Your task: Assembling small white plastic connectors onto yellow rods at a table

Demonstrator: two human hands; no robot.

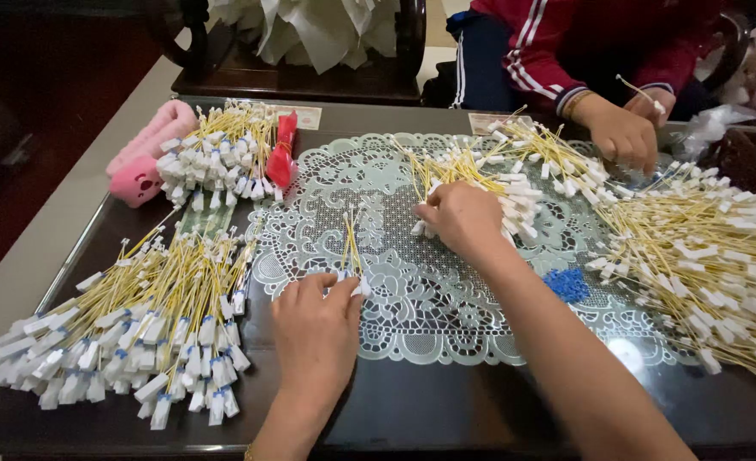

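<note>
Yellow wires with white plugs (pixel 351 248) stand pinched in your left hand (pixel 316 329), tips gathered level so they stay aligned. Your right hand (pixel 463 218) closes on more from the loose heap (pixel 480 175) just beyond it; the finished bundle (pixel 130 333) lies left of both.

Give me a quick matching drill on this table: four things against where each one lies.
Things:
1. pink plush item
2. blue pile of small pieces
3. red strip
4. left hand

Places:
A. on the lace mat, beside the right forearm
B. far left corner of the table
C. pinching a few yellow sticks at the mat's edge
D. against the far-left bundle of sticks

Pairs: 1-B, 2-A, 3-D, 4-C
</note>
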